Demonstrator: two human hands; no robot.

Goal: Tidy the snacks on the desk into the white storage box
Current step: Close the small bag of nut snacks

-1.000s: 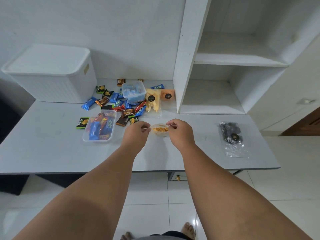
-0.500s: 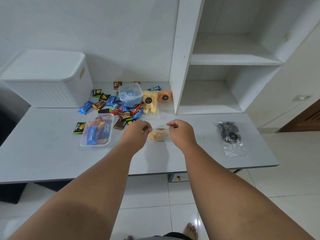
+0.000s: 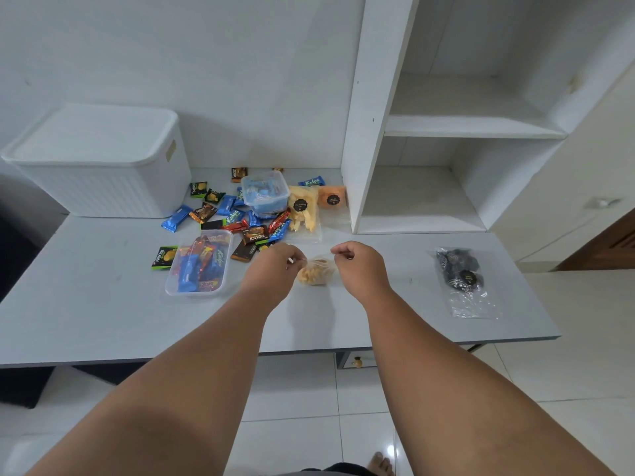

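Your left grip (image 3: 275, 271) and right grip (image 3: 360, 266) each have their fingers curled, pinching opposite top corners of a small clear bag of yellow snacks (image 3: 314, 274) that sits mid-bench, well apart from the white storage box (image 3: 96, 166), which stands lidded at the far left. Blue wrappers (image 3: 311, 182) in the far pile read "Kalpa". A brown pack (image 3: 256, 235) and a green pack (image 3: 164, 257) carry lettering beginning "NEX". An open clear tub (image 3: 201, 266), just left of your left grip, holds blue and orange bars, one marked "Kalpa". A lidded clear tub (image 3: 264, 194) holds pale blue packets. A yellow chip bag (image 3: 302, 207), an orange bag (image 3: 331, 199) and a dark cookie bag (image 3: 460, 269) each bear a round black sticker with writing too small to read. The cookie bag lies near the right edge. Bare bench (image 3: 103, 321) runs along the near edge and between your right grip and the cookie bag. The shelf upright (image 3: 364, 132) bounds the pile on the right.
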